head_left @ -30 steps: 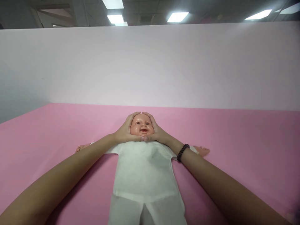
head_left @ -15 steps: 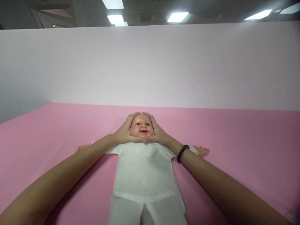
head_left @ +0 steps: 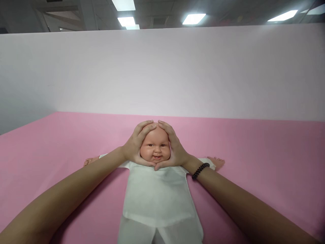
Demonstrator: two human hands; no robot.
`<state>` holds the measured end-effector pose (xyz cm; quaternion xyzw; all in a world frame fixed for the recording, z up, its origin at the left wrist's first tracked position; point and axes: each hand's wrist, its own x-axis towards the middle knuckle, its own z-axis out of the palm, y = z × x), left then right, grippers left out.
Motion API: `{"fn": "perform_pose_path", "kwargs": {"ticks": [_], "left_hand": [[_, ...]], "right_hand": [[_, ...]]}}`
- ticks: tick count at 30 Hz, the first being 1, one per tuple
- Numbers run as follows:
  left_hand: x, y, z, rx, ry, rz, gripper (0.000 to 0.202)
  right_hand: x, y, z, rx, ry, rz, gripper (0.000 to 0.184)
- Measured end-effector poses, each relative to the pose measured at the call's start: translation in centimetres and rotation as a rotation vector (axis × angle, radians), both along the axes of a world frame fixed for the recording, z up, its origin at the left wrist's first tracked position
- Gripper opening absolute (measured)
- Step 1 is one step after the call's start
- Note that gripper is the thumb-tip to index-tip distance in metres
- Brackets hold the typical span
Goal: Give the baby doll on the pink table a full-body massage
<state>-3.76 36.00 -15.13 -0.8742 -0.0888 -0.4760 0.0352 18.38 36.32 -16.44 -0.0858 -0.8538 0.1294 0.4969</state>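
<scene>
- Plastic baby doll in white clothes (head_left: pixel 157 196) lies face-up on smooth pink counter (head_left: pixel 259 149).
- Left hand (head_left: pixel 134 144) and right hand (head_left: pixel 178 149), half-curled, cup its glossy head (head_left: pixel 155 137).
- Head probably stiff, slippery; hold both cheeks.

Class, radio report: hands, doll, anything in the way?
Left hand, right hand: cupping doll's head. Doll on its back, pink surface beneath. White panel beyond, untouched.

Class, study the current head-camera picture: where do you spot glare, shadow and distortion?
Head view: glare where the ceiling lights burn out to white; same head view: shadow on the pink surface beside the left forearm; head view again: that forearm looks stretched toward the lower corner, probably wide-angle distortion; head view, centre: the doll's head reads fairly clearly.
</scene>
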Motion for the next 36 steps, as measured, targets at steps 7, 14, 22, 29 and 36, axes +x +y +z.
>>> {"fn": "perform_pose_path", "kwargs": {"ticks": [7, 14, 22, 29, 36], "left_hand": [[-0.02, -0.05, 0.21, 0.051, 0.01, 0.02, 0.137], [0.04, -0.02, 0.18, 0.043, 0.003, 0.003, 0.135], [0.17, 0.03, 0.12, 0.039, -0.014, -0.025, 0.132], [0.14, 0.07, 0.06, 0.02, -0.013, -0.025, 0.131], [0.15, 0.15, 0.01, 0.014, -0.016, -0.04, 0.133]], "right_hand": [[0.08, -0.31, 0.06, 0.049, -0.014, -0.045, 0.137], [0.12, -0.33, 0.02, 0.029, -0.015, -0.05, 0.137], [-0.02, -0.51, 0.24, 0.019, -0.008, -0.035, 0.136], [0.05, -0.48, 0.16, 0.01, -0.019, -0.04, 0.136], [0.1, -0.45, 0.14, 0.007, -0.027, -0.049, 0.136]]}}
